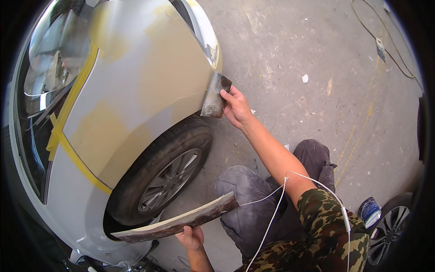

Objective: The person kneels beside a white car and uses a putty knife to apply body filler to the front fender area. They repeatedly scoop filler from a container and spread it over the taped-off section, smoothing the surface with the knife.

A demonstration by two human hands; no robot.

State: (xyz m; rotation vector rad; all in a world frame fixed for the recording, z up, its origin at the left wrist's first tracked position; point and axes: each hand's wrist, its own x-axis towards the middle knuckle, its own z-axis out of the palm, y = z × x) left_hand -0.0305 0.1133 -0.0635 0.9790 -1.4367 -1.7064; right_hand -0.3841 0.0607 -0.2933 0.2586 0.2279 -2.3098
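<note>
"So, what are you holding on the right?"

"My right hand (235,106) is pinching a thin grey spreader (211,97) with dark stains, thumb on its face. I'm holding it at the edge of the car panel (158,77), beside the end of the wheel arch (152,138); I can't tell whether it's touching."

"And on the left?"

"My left hand (190,238) is gripping a long, slightly curved board (168,229) by its lower edge. That board is carrying a cream strip (199,212) along its upper edge, and one end is showing in front of my grey trousers (247,179)."

"How is the panel looking?"

"It's showing grey and tan patches, and yellow tape (74,102) is running along its border."

"Anything else around you?"

"Well, a white cable (272,220) is looping over my right arm (276,149), a white scrap (305,79) is lying on the concrete floor (281,50), and a blue-and-white tub (370,212) is sitting beside another wheel (394,226)."
</note>
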